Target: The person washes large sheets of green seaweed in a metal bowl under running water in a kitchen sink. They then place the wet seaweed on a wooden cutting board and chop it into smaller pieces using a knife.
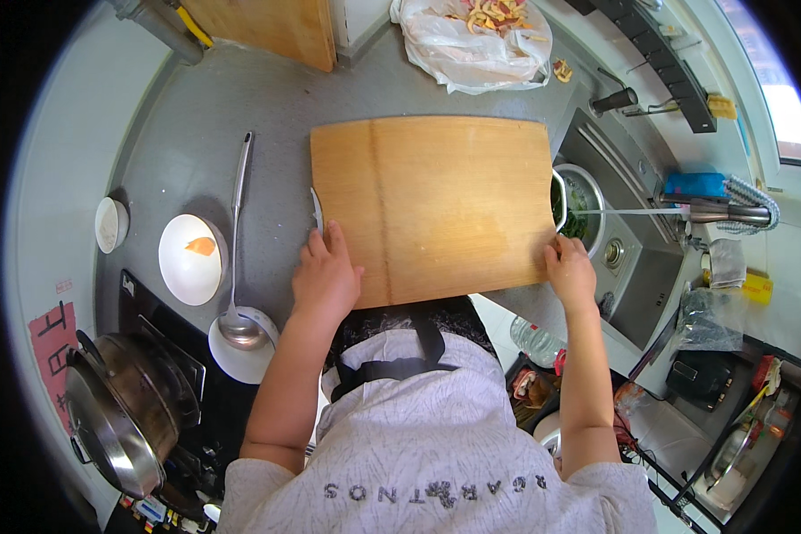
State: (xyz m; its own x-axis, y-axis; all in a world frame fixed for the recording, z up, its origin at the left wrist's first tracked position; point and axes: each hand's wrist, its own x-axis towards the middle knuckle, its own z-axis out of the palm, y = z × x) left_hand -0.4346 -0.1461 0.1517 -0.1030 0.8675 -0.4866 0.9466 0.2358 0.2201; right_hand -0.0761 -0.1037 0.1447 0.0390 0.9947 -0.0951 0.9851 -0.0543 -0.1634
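A wooden cutting board (434,207) lies before me on the grey counter, its near edge close to my body. My left hand (327,274) holds its left edge near the lower corner. The lower right corner is gripped by my right hand (569,267). Just beyond my left fingertips, along the board's side, shows a narrow metal blade (316,208); the rest of it is hidden. Nothing lies on the board. Past the right edge a metal basin (597,193) with leafy greens (576,213) sits in the sink, and water streams into it from the faucet (727,212).
On the left are a white bowl (180,267) with an orange piece, a small bowl (111,225), and a ladle (241,200) resting on another bowl (237,367). A lidded pot (133,380) stands on the stove. A plastic bag (474,63) holds peelings at the back.
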